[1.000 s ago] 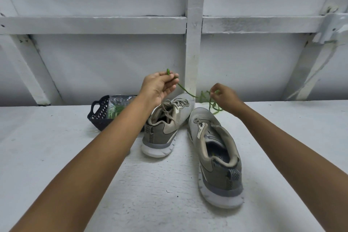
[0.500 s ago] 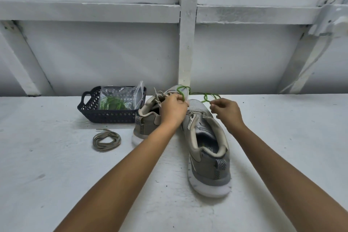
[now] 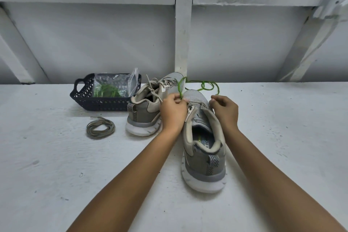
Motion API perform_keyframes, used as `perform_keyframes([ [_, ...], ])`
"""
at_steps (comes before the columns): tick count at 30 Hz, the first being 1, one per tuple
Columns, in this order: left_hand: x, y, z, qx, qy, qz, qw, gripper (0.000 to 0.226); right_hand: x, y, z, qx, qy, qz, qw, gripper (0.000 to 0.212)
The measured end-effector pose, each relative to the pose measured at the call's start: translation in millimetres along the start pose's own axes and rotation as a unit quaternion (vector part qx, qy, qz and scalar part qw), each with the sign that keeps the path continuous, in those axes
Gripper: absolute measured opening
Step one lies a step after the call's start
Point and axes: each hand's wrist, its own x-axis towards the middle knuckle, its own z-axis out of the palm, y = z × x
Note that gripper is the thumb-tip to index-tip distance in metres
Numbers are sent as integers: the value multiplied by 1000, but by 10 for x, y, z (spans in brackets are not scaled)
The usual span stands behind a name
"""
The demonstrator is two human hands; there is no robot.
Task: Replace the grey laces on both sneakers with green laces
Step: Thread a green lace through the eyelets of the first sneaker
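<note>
1. A grey mesh sneaker with a white sole (image 3: 204,158) stands heel-nearest on the white table (image 3: 282,137).
2. At its tongue, the left hand (image 3: 173,113) pinches a bright green lace (image 3: 179,89). The right hand (image 3: 225,110), fingers curled, pinches the same lace at the sneaker's right edge.
3. Left of that sneaker lies a coiled grey lace (image 3: 100,127).
4. Just behind-left, touching it, a second grey sneaker (image 3: 148,111) carries grey laces.
5. Farther left sits a dark plastic basket (image 3: 81,98).

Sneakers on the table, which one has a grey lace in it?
The far sneaker beside the basket: grey lace crosses its eyelets. The near sneaker has none, only a green lace at its toe.
</note>
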Motion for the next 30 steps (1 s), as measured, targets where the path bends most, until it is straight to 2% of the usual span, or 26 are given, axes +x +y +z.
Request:
perform_keyframes([
  [5,-20,-72,-38,-20,-3,-26,999,20,-72,30,-64,5,-13,-22,1000,11],
  [8,53,-80,-75,-9,-16,-29,999,4,-85,38,-77,18,-15,-26,999,10],
  [13,152,-71,-84,47,-23,12,999,20,-69,71,-92,37,-23,-26,999,10],
  [23,203,-54,12,129,11,65,989,23,-30,148,-108,61,-27,-33,997,11],
  [30,202,-75,21,174,-21,83,981,18,-32,146,-111,61,-29,-36,997,11],
])
